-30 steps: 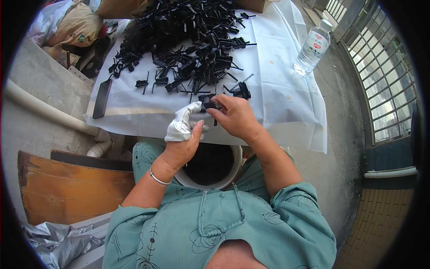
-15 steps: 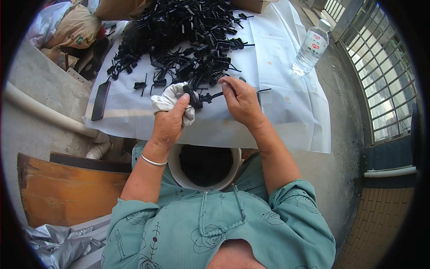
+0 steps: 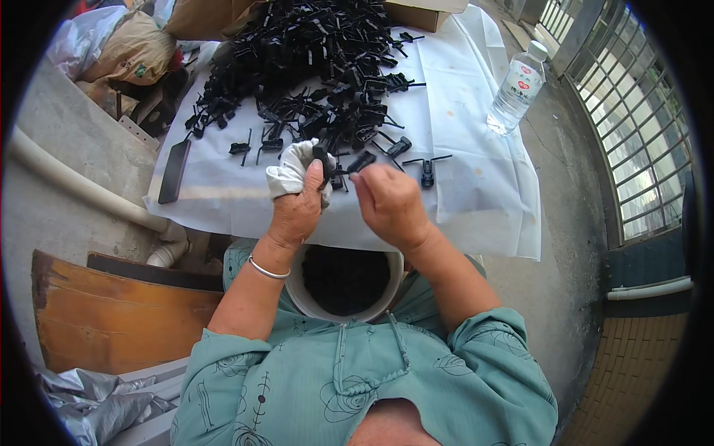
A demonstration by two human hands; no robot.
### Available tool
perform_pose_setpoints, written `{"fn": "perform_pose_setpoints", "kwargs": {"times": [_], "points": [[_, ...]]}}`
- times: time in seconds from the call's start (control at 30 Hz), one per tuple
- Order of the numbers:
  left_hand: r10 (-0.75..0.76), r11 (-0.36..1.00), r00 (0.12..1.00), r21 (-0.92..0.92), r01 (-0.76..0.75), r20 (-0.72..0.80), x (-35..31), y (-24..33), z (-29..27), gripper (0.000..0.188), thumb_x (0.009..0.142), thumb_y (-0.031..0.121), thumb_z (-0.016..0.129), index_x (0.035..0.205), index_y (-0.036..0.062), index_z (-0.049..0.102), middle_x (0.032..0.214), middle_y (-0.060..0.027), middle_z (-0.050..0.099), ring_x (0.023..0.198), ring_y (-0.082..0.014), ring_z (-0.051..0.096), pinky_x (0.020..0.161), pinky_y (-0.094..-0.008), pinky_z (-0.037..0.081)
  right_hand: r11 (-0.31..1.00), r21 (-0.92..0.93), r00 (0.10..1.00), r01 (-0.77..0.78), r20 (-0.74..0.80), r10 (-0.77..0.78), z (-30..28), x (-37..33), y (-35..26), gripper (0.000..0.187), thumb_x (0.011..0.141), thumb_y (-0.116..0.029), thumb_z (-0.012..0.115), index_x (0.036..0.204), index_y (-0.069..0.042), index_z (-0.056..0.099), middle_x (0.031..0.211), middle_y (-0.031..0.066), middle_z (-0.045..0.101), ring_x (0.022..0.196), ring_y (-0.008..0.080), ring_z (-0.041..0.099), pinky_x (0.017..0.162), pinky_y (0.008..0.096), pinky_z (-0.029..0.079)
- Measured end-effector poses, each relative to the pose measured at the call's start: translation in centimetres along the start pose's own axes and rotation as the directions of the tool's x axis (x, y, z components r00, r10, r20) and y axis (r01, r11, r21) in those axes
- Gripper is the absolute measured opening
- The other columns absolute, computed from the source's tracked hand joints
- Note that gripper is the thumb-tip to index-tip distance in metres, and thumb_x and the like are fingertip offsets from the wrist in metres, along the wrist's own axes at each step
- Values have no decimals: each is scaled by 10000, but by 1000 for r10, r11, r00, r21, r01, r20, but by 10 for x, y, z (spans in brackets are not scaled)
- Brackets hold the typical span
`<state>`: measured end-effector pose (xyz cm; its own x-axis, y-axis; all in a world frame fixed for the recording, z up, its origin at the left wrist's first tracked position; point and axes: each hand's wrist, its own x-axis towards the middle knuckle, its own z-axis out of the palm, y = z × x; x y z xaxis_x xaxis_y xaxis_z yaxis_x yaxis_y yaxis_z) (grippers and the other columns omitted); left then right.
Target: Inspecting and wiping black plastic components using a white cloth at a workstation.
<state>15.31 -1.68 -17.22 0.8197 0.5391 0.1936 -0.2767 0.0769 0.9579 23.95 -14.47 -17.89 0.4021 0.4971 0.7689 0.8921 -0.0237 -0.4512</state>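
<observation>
1. The left hand, its fingers in a white cloth glove and its thumb bare, was closed on a black plastic clip-like part, thumb pressed against the near side.
2. That part was held up over the middle of the near edge of the table, which was draped in a white sheet.
3. The right hand, bare, was just to the right, fingers curled in; blur hid the fingertips, so whether they gripped anything could not be told.
4. A large heap of similar black parts covered the middle of the table's far edge and spread toward the near edge.
5. A single part with thin rods lay apart, right of the right hand.
6. A flat dark bar lay along the left edge, a clear plastic bottle stood near the right edge, and a cardboard box sat at the far edge.
7. Below the near edge, a white bucket held dark contents.
</observation>
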Motion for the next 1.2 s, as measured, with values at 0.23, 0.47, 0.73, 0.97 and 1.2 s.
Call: {"fn": "perform_pose_setpoints", "kwargs": {"times": [0.23, 0.47, 0.73, 0.97, 1.2], "points": [[221, 906, 924, 286, -313, 311, -3, 26, -6, 268, 885, 64, 532, 1146, 50, 470, 870, 5, 571, 580, 3, 433, 478, -142, 355, 986, 162, 997, -28, 81, 15, -12, 3, 1, 110, 787, -16, 598, 728, -11, 505, 625, 132, 499, 560, 321, 506, 507, 366, 403], [21, 990, 995, -143, -7, 93, -12, 50, -26, 167, 929, 119, 472, 1092, 85, 459, 894, -71, 606, 476, -30, 431, 401, -161, 321, 995, 2, 975, -104, -198, 102, -20, 7, 18, 124, 837, -85, 590, 761, -11, 526, 645, 110, 530, 537, 272, 492, 505, 338, 407], [-115, 981, 993, 154, 114, -2, -40, 29, -11, 248, 926, 124, 475, 1153, 47, 413, 917, -53, 586, 516, -53, 493, 422, -175, 390, 998, -38, 997, -44, 62, 46, -22, 7, -12, 212, 756, -152, 685, 894, -28, 583, 750, 83, 580, 600, 239, 556, 516, 320, 444], [-212, 965, 956, 198, 172, 204, -57, 33, 1, 264, 898, 92, 508, 1136, -8, 451, 782, -21, 552, 502, -48, 502, 427, -179, 410, 888, 313, 938, -338, 185, 292, -8, -11, -22, 156, 786, -100, 669, 758, -10, 545, 585, 37, 496, 528, 97, 449, 468, 246, 374], [-238, 949, 966, 237, 210, 100, -54, 33, 6, 254, 846, 20, 514, 1094, -8, 473, 754, -6, 536, 499, -27, 471, 435, -176, 424, 744, 494, 870, -449, 433, 237, -17, -17, -19, 220, 904, -180, 525, 771, -8, 558, 585, 23, 472, 546, 105, 415, 507, 260, 373]]}}
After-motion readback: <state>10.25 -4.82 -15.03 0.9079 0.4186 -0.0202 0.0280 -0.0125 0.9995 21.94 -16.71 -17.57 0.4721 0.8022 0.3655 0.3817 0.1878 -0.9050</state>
